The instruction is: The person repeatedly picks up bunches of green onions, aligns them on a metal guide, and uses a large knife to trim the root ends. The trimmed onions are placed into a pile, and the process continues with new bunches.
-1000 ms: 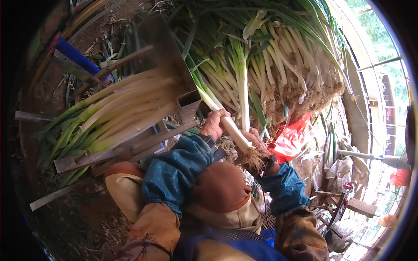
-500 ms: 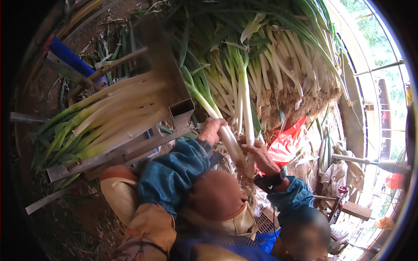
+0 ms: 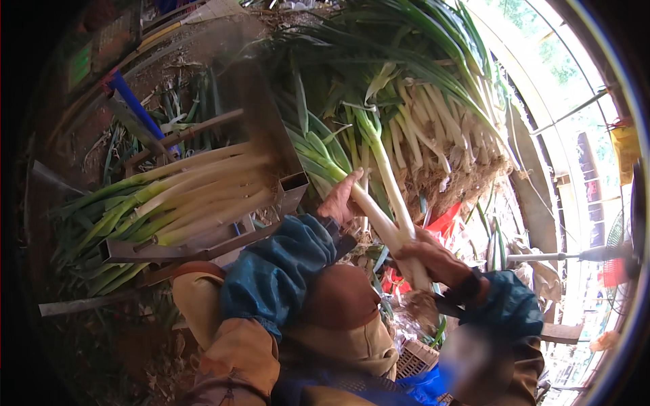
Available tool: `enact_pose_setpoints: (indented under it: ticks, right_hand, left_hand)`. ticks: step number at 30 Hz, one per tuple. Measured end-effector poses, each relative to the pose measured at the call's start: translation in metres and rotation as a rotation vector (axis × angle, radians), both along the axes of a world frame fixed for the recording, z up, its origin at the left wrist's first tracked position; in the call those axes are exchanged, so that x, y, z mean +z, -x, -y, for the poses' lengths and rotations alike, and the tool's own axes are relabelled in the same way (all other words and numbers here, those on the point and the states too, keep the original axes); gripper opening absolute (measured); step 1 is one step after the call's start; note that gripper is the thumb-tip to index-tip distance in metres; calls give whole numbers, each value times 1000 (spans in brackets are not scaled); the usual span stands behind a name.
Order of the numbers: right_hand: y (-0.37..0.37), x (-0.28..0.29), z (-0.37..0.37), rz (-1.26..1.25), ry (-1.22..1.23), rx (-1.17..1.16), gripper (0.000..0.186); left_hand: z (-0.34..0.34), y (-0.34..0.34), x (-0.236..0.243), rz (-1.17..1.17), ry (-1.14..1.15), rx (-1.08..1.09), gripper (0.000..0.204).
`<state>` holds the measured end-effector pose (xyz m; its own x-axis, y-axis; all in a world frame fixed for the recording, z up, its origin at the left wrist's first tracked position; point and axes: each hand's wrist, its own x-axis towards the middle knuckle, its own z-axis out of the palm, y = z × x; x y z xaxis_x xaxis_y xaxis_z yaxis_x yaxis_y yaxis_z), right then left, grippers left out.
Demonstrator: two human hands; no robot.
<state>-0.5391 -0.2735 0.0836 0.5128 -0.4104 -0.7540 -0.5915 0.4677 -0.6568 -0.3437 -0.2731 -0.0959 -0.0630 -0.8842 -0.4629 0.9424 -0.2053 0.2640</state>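
Clock directions are taken from the middle of the two held leeks, with 12 o'clock at the top of the view. The left leek (image 3: 378,215) and the right leek (image 3: 391,169) converge at their lower stalks, the leafy ends pointing toward 11 o'clock and the root ends toward 5. The right hand (image 3: 437,257) is closed around both lower stalks, above the roots. The left hand (image 3: 341,201) bears on the left leek higher up; its fingers are partly hidden, so how firmly it closes cannot be told. At 9 o'clock, a metal rack (image 3: 294,192) carries a row of leeks (image 3: 210,187). A blue tube (image 3: 137,101) lies at 10 o'clock. At 12 to 1 o'clock is a pile of rooted leeks (image 3: 433,132). Red plastic (image 3: 444,219) shows just beside the right hand at 3 o'clock. A woven crate (image 3: 416,358) sits at 6 o'clock.
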Motion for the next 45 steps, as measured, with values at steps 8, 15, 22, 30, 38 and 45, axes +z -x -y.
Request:
enact_pose_setpoints:
  ticks: [8, 15, 22, 30, 38, 45]
  right_hand:
    - [32, 150, -64, -42, 300, 100, 64]
    - [96, 188, -150, -204, 644, 286, 80]
    - [152, 172, -223, -370, 985, 179, 88]
    - [115, 153, -200, 10, 1340, 118, 86]
    - [-154, 183, -157, 768, 1559, 644, 76]
    - [-330, 95, -166, 1141, 1263, 975, 70]
  left_hand:
    - [4, 37, 123, -254, 278, 65, 41]
    - [-30, 103, 154, -687, 577, 301, 32]
    - [-89, 112, 222, -766, 799, 214, 32]
    - [-151, -8, 336, -204, 1383, 497, 28]
    - [-355, -235, 399, 585, 1521, 612, 46]
    - [-493, -314, 276, 774, 612, 1232, 62]
